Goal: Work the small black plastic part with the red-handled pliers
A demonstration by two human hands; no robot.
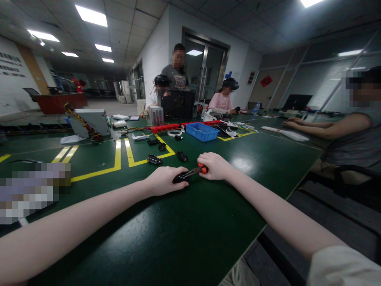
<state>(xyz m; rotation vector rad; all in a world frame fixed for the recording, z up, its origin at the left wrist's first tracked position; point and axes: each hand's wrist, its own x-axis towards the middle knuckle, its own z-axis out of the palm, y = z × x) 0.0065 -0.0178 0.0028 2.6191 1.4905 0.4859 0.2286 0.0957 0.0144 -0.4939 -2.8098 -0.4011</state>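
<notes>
My left hand [165, 180] is closed around a small black plastic part [179, 177], low over the green table [154, 230]. My right hand [214, 166] grips needle-nose pliers [194, 172] by their orange-red handles. The jaws point left and reach the black part; whether they pinch it or only touch it I cannot tell. Just beyond my hands lie more black plastic pieces, one piece [182, 155] between the hands and another [154, 159] farther left. My fingers hide most of the handles.
A blue plastic bin [201, 132] stands behind my hands, near red strips [169, 128]. At the left is a metal power supply [91, 122] with cables. Yellow tape [118, 155] marks the table. Co-workers sit opposite and one person [351, 131] sits at the right edge.
</notes>
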